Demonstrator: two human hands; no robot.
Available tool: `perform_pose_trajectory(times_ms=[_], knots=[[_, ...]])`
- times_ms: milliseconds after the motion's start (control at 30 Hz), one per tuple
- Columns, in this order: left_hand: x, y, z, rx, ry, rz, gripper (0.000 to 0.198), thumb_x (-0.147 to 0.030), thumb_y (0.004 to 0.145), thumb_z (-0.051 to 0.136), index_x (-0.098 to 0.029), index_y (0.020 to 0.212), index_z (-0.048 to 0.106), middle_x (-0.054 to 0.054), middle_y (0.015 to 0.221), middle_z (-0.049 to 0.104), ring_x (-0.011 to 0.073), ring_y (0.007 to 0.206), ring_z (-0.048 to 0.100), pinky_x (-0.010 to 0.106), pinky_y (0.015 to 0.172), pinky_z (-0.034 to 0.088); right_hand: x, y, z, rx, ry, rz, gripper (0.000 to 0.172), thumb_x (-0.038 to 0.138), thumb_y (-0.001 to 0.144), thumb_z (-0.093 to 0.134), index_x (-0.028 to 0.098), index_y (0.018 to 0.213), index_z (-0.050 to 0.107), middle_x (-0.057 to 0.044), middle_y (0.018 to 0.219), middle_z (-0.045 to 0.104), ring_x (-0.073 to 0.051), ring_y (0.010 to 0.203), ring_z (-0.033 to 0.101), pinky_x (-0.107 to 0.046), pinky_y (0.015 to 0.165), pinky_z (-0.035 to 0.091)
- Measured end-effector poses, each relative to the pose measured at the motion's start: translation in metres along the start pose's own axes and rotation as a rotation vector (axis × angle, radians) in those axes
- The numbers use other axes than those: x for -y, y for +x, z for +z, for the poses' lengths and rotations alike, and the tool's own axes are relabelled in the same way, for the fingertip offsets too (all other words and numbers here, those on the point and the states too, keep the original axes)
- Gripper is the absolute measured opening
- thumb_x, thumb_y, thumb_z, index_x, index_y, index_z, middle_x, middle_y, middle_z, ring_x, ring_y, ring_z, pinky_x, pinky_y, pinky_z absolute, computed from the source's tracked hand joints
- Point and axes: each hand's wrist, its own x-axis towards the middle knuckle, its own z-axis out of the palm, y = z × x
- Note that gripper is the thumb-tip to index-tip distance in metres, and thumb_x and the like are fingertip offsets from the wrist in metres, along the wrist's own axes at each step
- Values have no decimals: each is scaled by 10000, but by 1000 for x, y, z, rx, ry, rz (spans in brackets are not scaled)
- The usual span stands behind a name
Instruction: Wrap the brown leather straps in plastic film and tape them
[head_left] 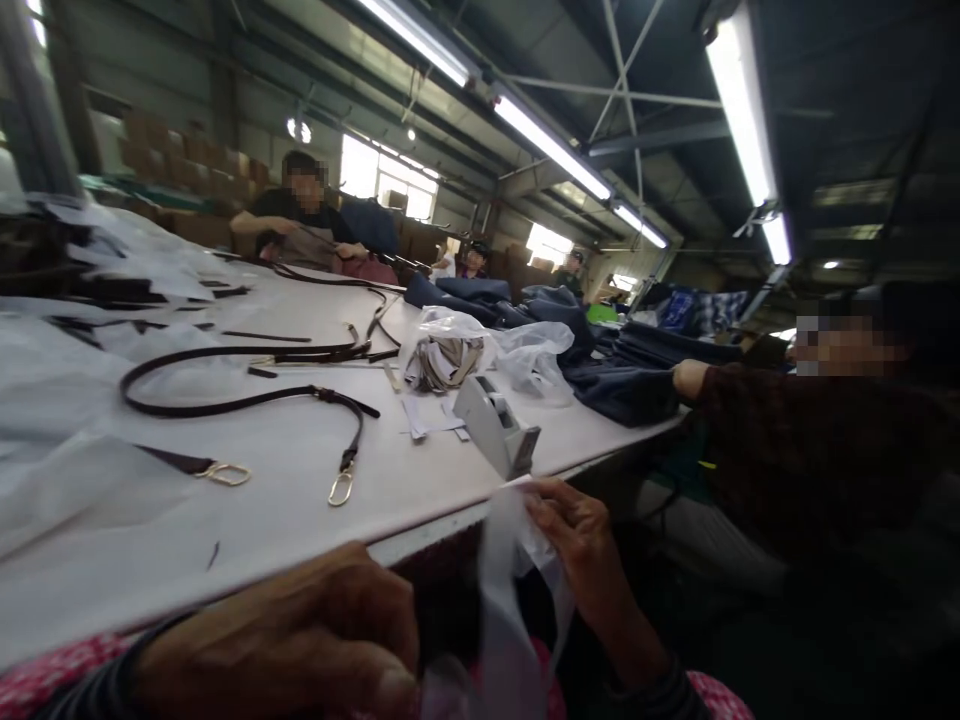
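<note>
My right hand (574, 535), its fingers pinched together, holds the upper end of a thin, whitish translucent strip (501, 590) just off the table edge. The strip hangs in a loop down toward my lap, and its lower part is blurred. My left hand (300, 635) is closed at the lower left, thumb tip close to the strip's lower folds; whatever lies in its fingers is hidden. A grey tape dispenser (495, 430) stands at the table edge, right beyond my right hand. Left of it lies a dark brown strap (225, 400) with a gold clasp (340, 488).
On the white table (300, 540), a plastic bag (442, 350) holds bundled beige pieces. Dark blue fabric (622, 375) is heaped at right, touched by a co-worker's hand (690, 378). Clear plastic sheets (60, 440) cover the left side. Another person (300, 215) works across the table.
</note>
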Motion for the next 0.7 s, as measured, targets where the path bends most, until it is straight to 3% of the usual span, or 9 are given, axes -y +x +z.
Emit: perform_pose_trajectory(times_ms=[100, 167, 233, 333, 400, 533, 633, 700], knots=[[-9, 9, 39, 91, -354, -182, 492, -589, 865, 703, -147, 1082, 700, 121, 964, 715, 289, 951, 674, 400, 846, 544, 3, -19, 6, 24, -118, -91, 275, 453, 862, 736, 218, 989, 800, 52, 508, 471, -94, 465, 344, -235, 451, 269], [-11, 16, 62, 145, -585, -308, 486, -591, 873, 695, -137, 1045, 710, 111, 935, 717, 273, 924, 678, 380, 826, 548, 1, -31, 9, 79, -222, -154, 254, 423, 907, 699, 255, 1070, 797, 31, 563, 566, -125, 502, 468, -244, 490, 365], [-11, 22, 79, 205, -819, -428, 463, -575, 903, 669, -126, 1002, 717, 104, 915, 714, 250, 900, 679, 355, 810, 549, -6, -39, 13, 178, -289, -171, 260, 398, 952, 649, 305, 1160, 773, -6, 755, 717, -182, 654, 641, -268, 616, 491], [-6, 28, 90, 208, -1111, -545, 304, -433, 895, 736, -131, 892, 698, 64, 856, 693, 181, 811, 661, 296, 780, 540, -23, -44, 17, 280, -371, -188, 336, 359, 988, 596, 366, 1310, 692, -31, 1040, 775, -240, 907, 726, -314, 825, 545], [-3, 31, 90, 145, -1211, -566, 220, -315, 848, 795, -143, 826, 659, 32, 813, 671, 144, 752, 633, 263, 760, 525, -33, -45, 17, 264, -401, -196, 364, 350, 977, 609, 365, 1336, 670, -39, 1035, 769, -237, 876, 719, -315, 817, 543], [1, 28, 83, 105, -1151, -478, 202, -299, 894, 738, -160, 823, 610, 29, 833, 666, 148, 753, 608, 250, 720, 489, -34, -45, 19, 298, -193, -45, 344, 444, 895, 706, 305, 1210, 709, -2, 798, 680, -184, 690, 615, -273, 665, 492], [1, 16, 75, 169, -928, -357, 227, -339, 897, 730, -163, 830, 604, 1, 772, 614, 127, 691, 532, 218, 645, 425, -25, -40, 25, 410, 67, 42, 442, 566, 910, 649, 256, 1220, 708, -45, 954, 683, -213, 849, 630, -296, 735, 497], [0, 4, 69, 275, -763, -279, 247, -371, 895, 724, -168, 820, 604, -9, 774, 570, 133, 713, 494, 219, 654, 414, -24, -32, 33, 422, 264, 136, 481, 608, 945, 573, 219, 1180, 731, -81, 1013, 690, -224, 896, 636, -312, 753, 504]])
